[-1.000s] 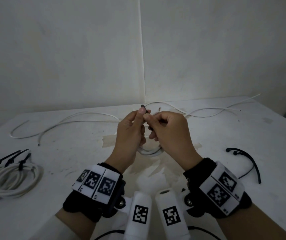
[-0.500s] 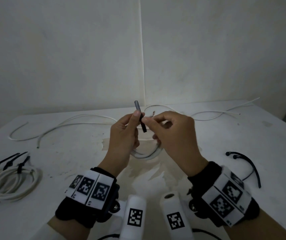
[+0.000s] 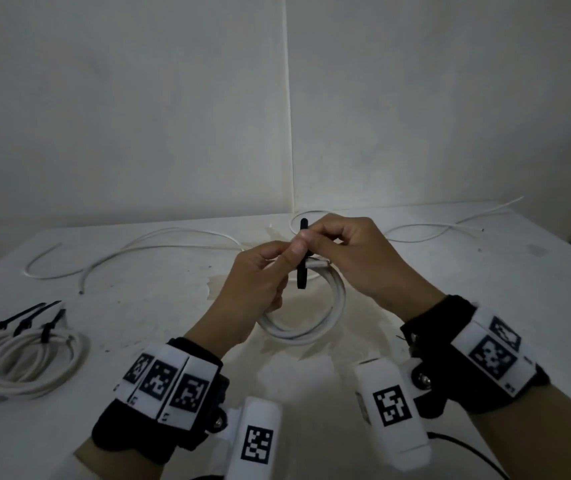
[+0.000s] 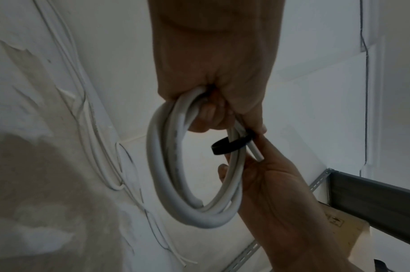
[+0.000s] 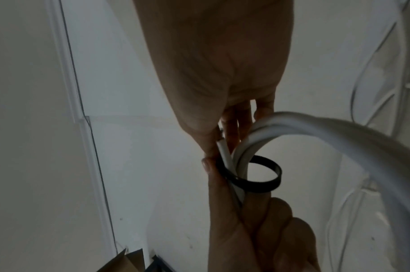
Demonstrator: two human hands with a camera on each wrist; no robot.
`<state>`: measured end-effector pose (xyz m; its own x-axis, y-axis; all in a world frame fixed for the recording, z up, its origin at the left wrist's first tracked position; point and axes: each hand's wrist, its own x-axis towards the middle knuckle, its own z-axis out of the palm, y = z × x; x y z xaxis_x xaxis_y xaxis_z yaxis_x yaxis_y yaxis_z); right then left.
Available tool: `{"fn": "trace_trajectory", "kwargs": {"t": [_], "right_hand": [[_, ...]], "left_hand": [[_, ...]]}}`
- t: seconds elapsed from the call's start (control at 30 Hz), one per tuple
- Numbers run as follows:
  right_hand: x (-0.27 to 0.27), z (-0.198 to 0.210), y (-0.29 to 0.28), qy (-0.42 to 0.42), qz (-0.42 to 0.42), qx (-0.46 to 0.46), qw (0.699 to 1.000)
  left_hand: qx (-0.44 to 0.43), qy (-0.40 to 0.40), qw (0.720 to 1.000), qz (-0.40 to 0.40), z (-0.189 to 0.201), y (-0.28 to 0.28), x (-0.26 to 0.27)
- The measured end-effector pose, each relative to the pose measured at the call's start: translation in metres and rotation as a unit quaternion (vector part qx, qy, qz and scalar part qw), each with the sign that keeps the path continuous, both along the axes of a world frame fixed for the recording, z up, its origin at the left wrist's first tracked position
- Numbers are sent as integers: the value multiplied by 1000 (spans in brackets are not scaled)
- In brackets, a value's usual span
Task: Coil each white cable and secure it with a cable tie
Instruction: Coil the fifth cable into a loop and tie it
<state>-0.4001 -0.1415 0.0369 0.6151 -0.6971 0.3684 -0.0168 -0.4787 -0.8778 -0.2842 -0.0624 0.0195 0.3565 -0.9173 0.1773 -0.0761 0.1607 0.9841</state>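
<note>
standing upright between both hands, black cable tie [image 3: 302,258], looped round coil [image 3: 306,320]

The head view looks forward and down from above the near edge of the surface [image 3: 485,271], taking in both hands and the far wall corner. Each wrist view sits close under its own palm, facing along the fingers (both dim). All three share the coiled cable [image 3: 311,327] [image 4: 176,184] [image 5: 315,132] and the black tie [image 3: 302,258] [image 4: 229,146] [image 5: 257,184].
</note>
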Motion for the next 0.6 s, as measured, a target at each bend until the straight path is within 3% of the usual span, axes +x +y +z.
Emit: {"fn": "trace_trajectory", "kwargs": {"t": [0.13,0.33,0.47,0.6], "right_hand": [[-3,13,-4,-20,-38,-31,999],[-2,24,-11,-67,-86,28,994],[0,21,-7,-52,-61,47,996],[2,13,0,-29,-58,-4,998]], "left_hand": [[2,-14,1000,1,0,-1,-7],[-5,-77,997,14,3,-3,-19],[-24,-94,994,46,6,-4,-15],[-39,-95,993,58,5,-3,-15]]}}
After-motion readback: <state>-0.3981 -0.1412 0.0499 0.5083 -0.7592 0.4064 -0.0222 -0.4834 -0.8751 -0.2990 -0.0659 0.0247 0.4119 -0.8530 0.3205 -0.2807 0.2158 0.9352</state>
